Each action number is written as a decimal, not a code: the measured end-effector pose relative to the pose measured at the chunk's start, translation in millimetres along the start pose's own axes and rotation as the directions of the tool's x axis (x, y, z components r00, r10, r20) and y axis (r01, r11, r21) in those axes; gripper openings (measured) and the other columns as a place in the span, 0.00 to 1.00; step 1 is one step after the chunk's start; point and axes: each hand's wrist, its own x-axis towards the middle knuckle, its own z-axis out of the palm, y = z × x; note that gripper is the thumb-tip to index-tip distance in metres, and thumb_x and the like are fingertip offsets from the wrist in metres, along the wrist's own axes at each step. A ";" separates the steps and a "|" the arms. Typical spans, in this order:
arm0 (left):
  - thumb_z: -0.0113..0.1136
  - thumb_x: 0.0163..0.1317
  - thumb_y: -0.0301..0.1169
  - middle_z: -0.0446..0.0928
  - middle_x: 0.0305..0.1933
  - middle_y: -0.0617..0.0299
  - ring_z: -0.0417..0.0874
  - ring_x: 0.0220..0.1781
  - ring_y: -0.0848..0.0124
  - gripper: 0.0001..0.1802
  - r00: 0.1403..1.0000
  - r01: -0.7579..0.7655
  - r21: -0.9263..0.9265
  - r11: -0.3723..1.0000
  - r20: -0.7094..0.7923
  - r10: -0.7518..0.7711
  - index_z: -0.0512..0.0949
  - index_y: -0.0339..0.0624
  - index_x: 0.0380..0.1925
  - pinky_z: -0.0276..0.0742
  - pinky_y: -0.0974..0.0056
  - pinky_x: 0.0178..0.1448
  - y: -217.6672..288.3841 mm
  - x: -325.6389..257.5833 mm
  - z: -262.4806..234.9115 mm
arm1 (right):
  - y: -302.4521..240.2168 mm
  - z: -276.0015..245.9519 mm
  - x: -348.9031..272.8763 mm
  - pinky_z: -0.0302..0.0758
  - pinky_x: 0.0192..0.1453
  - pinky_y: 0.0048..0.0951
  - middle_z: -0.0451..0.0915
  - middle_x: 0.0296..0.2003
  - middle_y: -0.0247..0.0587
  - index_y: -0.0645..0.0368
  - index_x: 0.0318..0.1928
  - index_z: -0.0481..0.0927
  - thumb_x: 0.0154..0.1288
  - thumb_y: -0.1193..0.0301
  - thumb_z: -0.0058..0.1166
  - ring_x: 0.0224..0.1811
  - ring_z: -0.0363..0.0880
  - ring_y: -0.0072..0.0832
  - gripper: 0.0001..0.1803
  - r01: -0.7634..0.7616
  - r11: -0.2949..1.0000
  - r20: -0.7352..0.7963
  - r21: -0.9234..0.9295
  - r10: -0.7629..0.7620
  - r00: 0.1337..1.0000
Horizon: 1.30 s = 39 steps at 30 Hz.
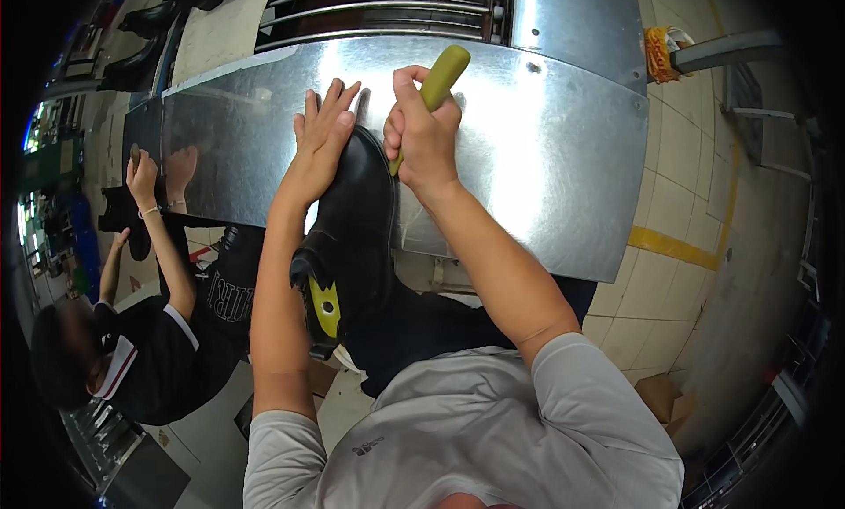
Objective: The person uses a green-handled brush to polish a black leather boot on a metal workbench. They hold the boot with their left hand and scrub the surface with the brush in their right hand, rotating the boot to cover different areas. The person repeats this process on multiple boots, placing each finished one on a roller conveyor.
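A black boot [356,201] lies with its toe on the metal bench and its shaft toward my body. A yellow-green last [325,308] shows at the boot's open top. My left hand [326,143] rests along the left side of the toe, fingers stretched out. Closed around an olive-green stick-like tool [447,73] is my right hand [424,135]. The tool's thick end rises above the fist, and its narrow lower end meets the right edge of the boot near the sole. My palm hides the tool's middle.
The shiny metal bench [563,157] has a roller rack [378,11] behind it. At left, a co-worker [150,350] handles a dark shoe [136,240] and a tool. More black footwear [145,51] stands far left. A metal rail [726,51] and cardboard box [664,399] are at right.
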 end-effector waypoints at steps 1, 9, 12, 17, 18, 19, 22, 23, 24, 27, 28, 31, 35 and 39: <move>0.32 0.79 0.58 0.48 0.86 0.50 0.32 0.87 0.41 0.34 1.000 0.008 -0.007 1.000 -0.003 -0.008 0.64 0.59 0.78 0.18 0.37 0.83 -0.3 0.4 0.2 | 0.4 1.9 -1.7 0.58 0.13 0.22 0.64 0.17 0.26 0.57 0.50 0.74 0.73 0.60 0.62 0.12 0.62 0.16 0.16 -0.009 1.000 -0.016 -0.008 0.008 1.000; 0.32 0.80 0.55 0.47 0.86 0.48 0.31 0.87 0.41 0.35 0.999 0.004 -0.051 0.999 -0.053 -0.007 0.57 0.55 0.81 0.15 0.36 0.81 -5.6 8.1 8.4 | 9.4 18.5 16.2 0.58 0.15 0.22 0.65 0.18 0.27 0.56 0.48 0.74 0.71 0.63 0.64 0.13 0.62 0.16 0.15 -0.017 0.999 -0.065 -0.035 0.015 0.998; 0.34 0.80 0.52 0.47 0.86 0.48 0.31 0.87 0.41 0.35 0.997 -0.012 -0.059 0.998 -0.071 0.008 0.52 0.55 0.82 0.14 0.36 0.81 -5.5 8.9 7.4 | 8.9 25.7 27.0 0.58 0.15 0.22 0.65 0.18 0.27 0.56 0.48 0.74 0.70 0.64 0.65 0.14 0.62 0.17 0.15 -0.008 0.999 -0.068 -0.044 0.005 0.998; 0.40 0.76 0.44 0.48 0.86 0.47 0.31 0.88 0.42 0.36 0.995 -0.044 -0.101 0.994 -0.096 0.034 0.52 0.54 0.82 0.13 0.35 0.80 -10.2 5.5 10.0 | 18.0 35.2 45.2 0.59 0.16 0.22 0.63 0.18 0.27 0.55 0.46 0.74 0.70 0.65 0.64 0.14 0.62 0.18 0.13 -0.007 0.999 0.024 -0.050 0.008 1.000; 0.40 0.76 0.42 0.49 0.86 0.46 0.31 0.88 0.42 0.36 0.995 -0.038 -0.099 0.994 -0.100 0.028 0.53 0.53 0.82 0.14 0.34 0.81 -9.4 5.2 10.2 | 19.0 36.5 46.8 0.59 0.16 0.22 0.63 0.18 0.26 0.55 0.46 0.74 0.70 0.65 0.64 0.14 0.62 0.18 0.13 -0.014 0.999 0.019 -0.050 0.015 1.000; 0.40 0.76 0.42 0.49 0.86 0.46 0.32 0.88 0.42 0.36 0.994 -0.037 -0.096 0.995 -0.101 0.027 0.53 0.53 0.82 0.14 0.34 0.81 -8.9 4.7 10.0 | 20.1 38.0 48.2 0.60 0.17 0.23 0.62 0.18 0.26 0.55 0.46 0.74 0.70 0.65 0.63 0.15 0.62 0.18 0.12 -0.021 0.998 0.015 -0.051 0.022 1.000; 0.39 0.76 0.41 0.50 0.85 0.46 0.33 0.88 0.41 0.35 0.994 -0.037 -0.090 0.995 -0.109 0.027 0.53 0.50 0.82 0.15 0.34 0.81 -10.2 3.3 10.2 | 24.2 43.9 51.5 0.61 0.17 0.23 0.62 0.17 0.27 0.54 0.45 0.74 0.71 0.66 0.62 0.15 0.62 0.19 0.11 -0.028 0.999 0.019 -0.037 0.029 0.999; 0.39 0.76 0.41 0.50 0.85 0.47 0.33 0.87 0.41 0.35 0.993 -0.041 -0.093 0.995 -0.115 0.030 0.53 0.50 0.82 0.15 0.34 0.81 -10.8 3.1 11.1 | 26.9 44.9 53.9 0.61 0.17 0.24 0.62 0.17 0.28 0.54 0.45 0.74 0.71 0.66 0.61 0.15 0.62 0.19 0.11 -0.030 0.999 0.036 -0.024 0.031 0.999; 0.39 0.76 0.41 0.50 0.85 0.47 0.33 0.87 0.41 0.35 0.992 -0.048 -0.092 0.995 -0.120 0.036 0.53 0.49 0.82 0.15 0.34 0.81 -11.5 3.1 11.5 | 29.9 45.8 57.5 0.61 0.17 0.24 0.62 0.17 0.28 0.54 0.45 0.74 0.72 0.66 0.61 0.15 0.62 0.19 0.10 -0.030 1.000 0.053 -0.007 0.030 0.998; 0.37 0.77 0.41 0.50 0.85 0.48 0.34 0.88 0.42 0.34 0.991 -0.062 -0.104 0.993 -0.128 0.048 0.54 0.48 0.82 0.16 0.35 0.81 -14.5 5.4 12.2 | 32.1 47.4 62.3 0.62 0.16 0.25 0.63 0.17 0.29 0.55 0.45 0.74 0.73 0.65 0.59 0.14 0.63 0.21 0.10 -0.054 0.998 0.075 0.035 0.051 0.996; 0.37 0.78 0.41 0.50 0.86 0.48 0.34 0.88 0.42 0.34 0.992 -0.055 -0.092 0.994 -0.122 0.043 0.54 0.48 0.81 0.16 0.35 0.81 -14.4 5.2 11.0 | 29.0 46.9 62.7 0.62 0.16 0.25 0.63 0.17 0.30 0.55 0.45 0.74 0.73 0.65 0.59 0.14 0.63 0.21 0.10 -0.063 0.997 0.075 0.046 0.059 0.995; 0.37 0.78 0.42 0.50 0.86 0.49 0.34 0.88 0.44 0.34 0.994 -0.038 -0.064 0.997 -0.104 0.031 0.54 0.47 0.81 0.17 0.36 0.82 -15.0 4.2 5.7 | 12.1 43.9 61.4 0.62 0.16 0.26 0.63 0.17 0.30 0.56 0.45 0.74 0.75 0.64 0.58 0.14 0.63 0.22 0.10 -0.032 0.999 0.030 0.014 0.031 0.999; 0.37 0.78 0.42 0.50 0.86 0.51 0.35 0.88 0.46 0.32 0.995 -0.030 -0.067 0.997 -0.095 0.023 0.59 0.48 0.80 0.17 0.39 0.83 -14.0 7.2 6.0 | 2.9 21.4 34.1 0.61 0.15 0.26 0.63 0.16 0.31 0.58 0.45 0.74 0.76 0.64 0.56 0.14 0.63 0.22 0.11 -0.055 0.997 0.038 -0.052 0.057 0.998; 0.37 0.79 0.42 0.52 0.85 0.51 0.35 0.88 0.47 0.31 0.994 -0.033 -0.078 0.996 -0.107 0.025 0.64 0.47 0.78 0.16 0.40 0.83 -14.4 5.6 8.2 | 5.9 22.2 13.4 0.60 0.16 0.23 0.63 0.17 0.30 0.60 0.45 0.74 0.76 0.62 0.58 0.14 0.62 0.19 0.14 -0.023 0.994 -0.012 -0.108 0.022 1.000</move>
